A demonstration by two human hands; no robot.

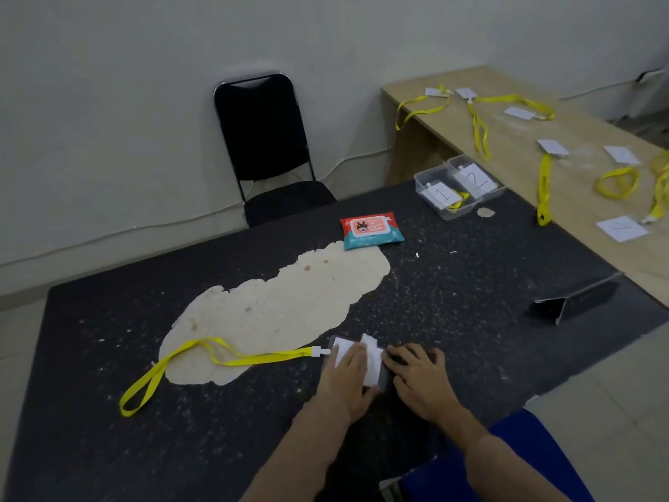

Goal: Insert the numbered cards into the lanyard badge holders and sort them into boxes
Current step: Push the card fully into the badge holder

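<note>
A black speckled tabletop (108, 447) fills the near scene, with a large pale patch of worn surface (282, 309) running across its middle. A light wooden table (586, 255) adjoins it at the far right, strewn with loose yellow lanyards (543, 186) and white paper cards (622, 229). A black folding chair (268, 146) stands against the far wall. Near the right edge a dark tablet (583, 298) leans on its stand. Two clear plastic boxes (423, 181), holding cards marked 1 and 2, sit at the far right corner, and a red and teal wipes packet (371, 230) lies left of them. A yellow lanyard (202, 356) trails left from the clear badge holder (384, 376), which lies flat at the near centre. The left hand (347, 375) presses it with straight fingers; the right hand (420, 378) has bent fingertips on its right end, pinching or not I cannot tell. A white card (373, 360) shows between the hands, its number hidden.
</note>
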